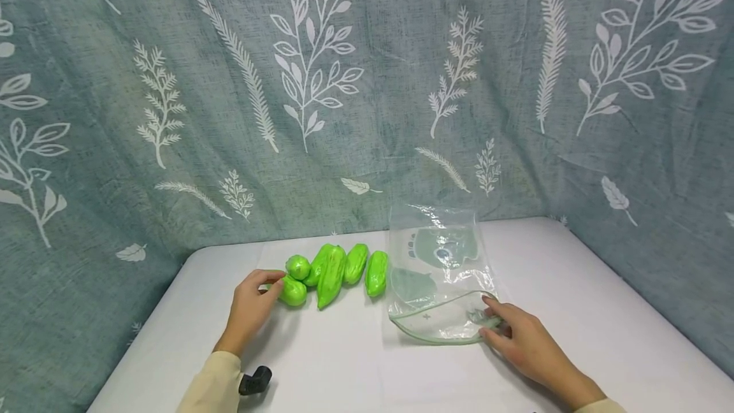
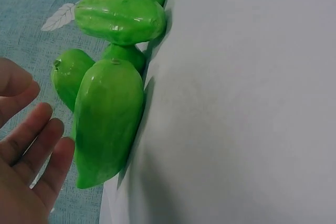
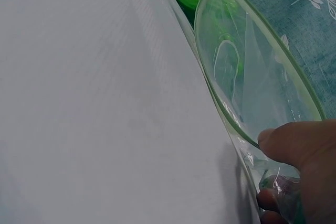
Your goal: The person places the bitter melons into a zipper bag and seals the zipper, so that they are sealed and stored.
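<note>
My left hand (image 1: 256, 299) is at the left end of a group of glossy green papaya-shaped fruits. Its fingers bend loosely beside the nearest fruit (image 1: 294, 291), which shows large in the left wrist view (image 2: 109, 121) with the fingertips close to its side. At the right, my right hand (image 1: 518, 335) holds the corner of a clear zip bag (image 1: 436, 279) by its green-edged mouth. The bag lies flat with its mouth spread toward me. In the right wrist view the thumb (image 3: 278, 140) lies on the green rim, and other fingers are partly hidden behind the plastic.
Further fruits stand in a row toward the bag, among them a long pointed one (image 1: 331, 278) and one next to the bag (image 1: 376, 274). A white table (image 1: 332, 362) bears everything. Leaf-patterned green cloth (image 1: 367, 81) hangs behind and at both sides.
</note>
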The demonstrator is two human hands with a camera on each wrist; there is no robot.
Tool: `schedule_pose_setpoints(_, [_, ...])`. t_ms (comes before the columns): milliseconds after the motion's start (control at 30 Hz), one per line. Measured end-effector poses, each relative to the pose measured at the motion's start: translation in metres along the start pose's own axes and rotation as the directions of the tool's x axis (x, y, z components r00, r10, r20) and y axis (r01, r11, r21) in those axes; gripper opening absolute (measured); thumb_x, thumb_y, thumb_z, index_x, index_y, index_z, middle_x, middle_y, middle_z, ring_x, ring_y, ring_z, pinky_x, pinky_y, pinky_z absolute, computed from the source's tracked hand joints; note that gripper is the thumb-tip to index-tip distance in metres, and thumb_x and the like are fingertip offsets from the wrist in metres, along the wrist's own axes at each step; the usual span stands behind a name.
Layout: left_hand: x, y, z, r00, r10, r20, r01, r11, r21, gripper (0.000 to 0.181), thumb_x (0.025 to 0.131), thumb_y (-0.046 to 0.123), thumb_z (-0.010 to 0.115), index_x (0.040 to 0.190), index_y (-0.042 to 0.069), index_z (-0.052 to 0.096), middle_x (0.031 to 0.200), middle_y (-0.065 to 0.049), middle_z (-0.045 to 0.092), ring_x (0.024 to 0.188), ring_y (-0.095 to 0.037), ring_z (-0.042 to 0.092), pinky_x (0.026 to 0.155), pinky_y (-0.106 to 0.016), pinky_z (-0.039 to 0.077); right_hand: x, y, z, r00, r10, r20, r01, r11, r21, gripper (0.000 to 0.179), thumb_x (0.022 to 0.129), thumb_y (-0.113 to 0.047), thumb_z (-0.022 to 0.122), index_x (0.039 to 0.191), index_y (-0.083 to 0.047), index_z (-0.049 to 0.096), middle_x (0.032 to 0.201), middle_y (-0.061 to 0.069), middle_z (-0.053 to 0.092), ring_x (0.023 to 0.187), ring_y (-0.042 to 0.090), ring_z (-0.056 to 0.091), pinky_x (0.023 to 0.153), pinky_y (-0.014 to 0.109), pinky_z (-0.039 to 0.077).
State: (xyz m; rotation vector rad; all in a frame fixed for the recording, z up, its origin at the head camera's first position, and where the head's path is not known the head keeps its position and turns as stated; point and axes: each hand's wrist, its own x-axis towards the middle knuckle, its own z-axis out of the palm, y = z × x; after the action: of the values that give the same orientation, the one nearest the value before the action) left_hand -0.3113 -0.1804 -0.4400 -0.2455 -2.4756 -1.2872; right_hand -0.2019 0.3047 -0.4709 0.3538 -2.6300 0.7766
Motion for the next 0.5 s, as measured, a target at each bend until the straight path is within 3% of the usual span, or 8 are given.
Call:
schedule_pose_setpoints(300, [0.009,-0.009,-0.004,0.998,0.059,0.0,-0.059,0.997,0.042,0.02,0.095,0.009,0.065,0.113,0.004,0.073,0.116,-0.01,0.064,0.114,-0.027,0.058,0.092,-0.046,0.051,0.001,-0.001,0.0,1.0,0.007,0.004,-0.007,1.0,0.014,0.06,0.088,-0.025,0.078,0.139,-0.001,0.057,0.114,0.001,0.069,0.085,0.005,0.062,0.072,0.029,0.055])
schedule_pose_setpoints(500, [0.013,-0.014,-0.008,0.993,0.108,0.049,-0.112,0.988,0.103,0.025,0.09,0.008,0.069,0.114,0.003,0.073,0.121,-0.016,0.064,0.12,-0.036,0.053,0.102,-0.055,0.041,-0.001,-0.001,0.0,1.0,0.001,0.003,-0.001,1.0,0.013,0.06,0.088,-0.025,0.078,0.138,0.0,0.057,0.115,0.003,0.069,0.085,0.007,0.063,0.072,0.03,0.055])
